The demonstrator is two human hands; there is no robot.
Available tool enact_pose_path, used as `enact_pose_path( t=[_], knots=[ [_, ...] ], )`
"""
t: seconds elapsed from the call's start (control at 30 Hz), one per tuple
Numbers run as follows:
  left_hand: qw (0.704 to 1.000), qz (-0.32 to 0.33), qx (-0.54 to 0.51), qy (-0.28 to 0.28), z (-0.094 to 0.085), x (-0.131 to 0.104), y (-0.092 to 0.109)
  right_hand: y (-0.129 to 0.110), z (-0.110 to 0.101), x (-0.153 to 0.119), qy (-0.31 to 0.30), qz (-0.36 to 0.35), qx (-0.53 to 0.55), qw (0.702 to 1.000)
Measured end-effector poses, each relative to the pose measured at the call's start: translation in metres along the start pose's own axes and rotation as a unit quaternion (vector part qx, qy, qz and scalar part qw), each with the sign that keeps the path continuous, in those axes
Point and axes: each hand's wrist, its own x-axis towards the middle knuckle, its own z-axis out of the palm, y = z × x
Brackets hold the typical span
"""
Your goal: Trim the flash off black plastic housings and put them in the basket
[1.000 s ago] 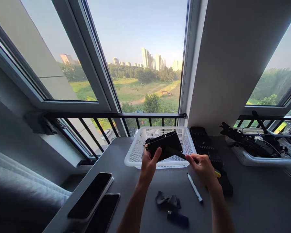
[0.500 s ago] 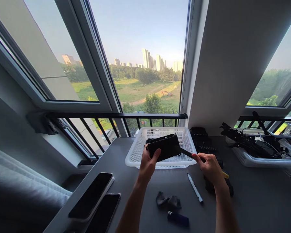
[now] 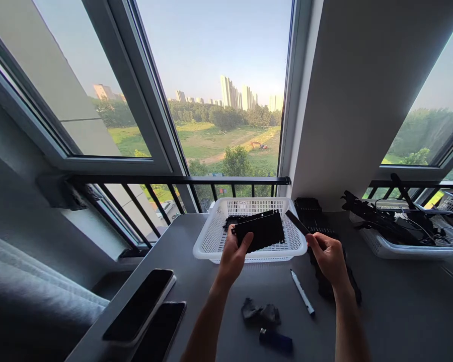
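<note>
My left hand (image 3: pixel 235 251) is closed on a thin black rectangular plate (image 3: pixel 262 232) with small tabs along its edges, the thumb lying across its near face. The plate is tilted above a white plastic basket (image 3: pixel 203 249). To the right, my right hand (image 3: pixel 326 254) grips a flat, dark strip-like tool (image 3: pixel 297 222). Its far end points up and left, just apart from the plate's right edge. The near end of the tool is hidden in my fingers. Behind the plate, a dark part (image 3: pixel 232 221) shows inside the basket.
A white marker (image 3: pixel 302 292), a crumpled grey cloth (image 3: pixel 260 312) and a dark blue cylinder (image 3: pixel 275 341) lie on the grey table (image 3: pixel 400 311). Two phone-like slabs (image 3: pixel 141 304) are at left. Black parts (image 3: pixel 313 216) stand beside the basket. Another tray (image 3: pixel 400 247) holds cables.
The tool in my right hand has come away from the plate's face to the right and turned more upright. The plate has shifted slightly right in my left hand's grip.
</note>
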Motion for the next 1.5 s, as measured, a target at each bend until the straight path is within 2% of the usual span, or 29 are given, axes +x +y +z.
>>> enact_pose_path(
  t=[0.1, 0.23, 0.33, 0.5, 0.63, 0.83, 1.0, 1.07, 1.2, 1.23, 1.37, 1.5],
  knots=[
    [0.998, -0.006, 0.010, -0.063, 0.008, -0.006, -0.001, -0.011, 0.014, -0.001, 0.028, 0.044, 0.087, 0.995],
    [0.993, -0.018, 0.039, -0.106, 0.016, -0.013, 0.000, -0.022, 0.032, -0.002, 0.029, 0.091, 0.114, 0.989],
    [0.993, -0.022, 0.041, -0.105, 0.016, -0.014, 0.002, -0.023, 0.038, -0.002, 0.035, 0.102, 0.121, 0.987],
    [0.996, 0.011, 0.071, -0.060, 0.020, -0.017, 0.000, -0.022, 0.044, -0.001, 0.052, 0.138, 0.143, 0.979],
    [0.985, 0.073, 0.150, -0.048, 0.032, -0.023, -0.004, -0.026, 0.052, -0.003, -0.030, 0.149, 0.232, 0.961],
    [0.959, 0.143, 0.179, -0.169, 0.039, -0.024, -0.002, -0.034, 0.051, -0.006, -0.124, 0.161, 0.314, 0.928],
    [0.946, 0.145, 0.211, -0.200, 0.031, -0.019, 0.006, -0.032, 0.042, -0.006, -0.171, 0.161, 0.335, 0.912],
    [0.953, 0.144, 0.197, -0.179, 0.027, -0.016, 0.006, -0.031, 0.039, -0.006, -0.185, 0.163, 0.337, 0.909],
    [0.970, 0.173, 0.167, -0.042, 0.019, -0.009, 0.002, -0.034, 0.032, -0.009, -0.230, 0.165, 0.334, 0.899],
    [0.970, 0.178, 0.164, -0.024, 0.018, -0.008, 0.001, -0.035, 0.031, -0.010, -0.243, 0.160, 0.332, 0.898],
    [0.974, 0.155, 0.155, -0.049, 0.014, -0.004, -0.001, -0.043, 0.031, -0.012, -0.294, 0.132, 0.326, 0.889],
    [0.980, 0.153, 0.130, 0.000, 0.012, -0.001, -0.004, -0.044, 0.027, -0.011, -0.299, 0.098, 0.301, 0.900]
  ],
)
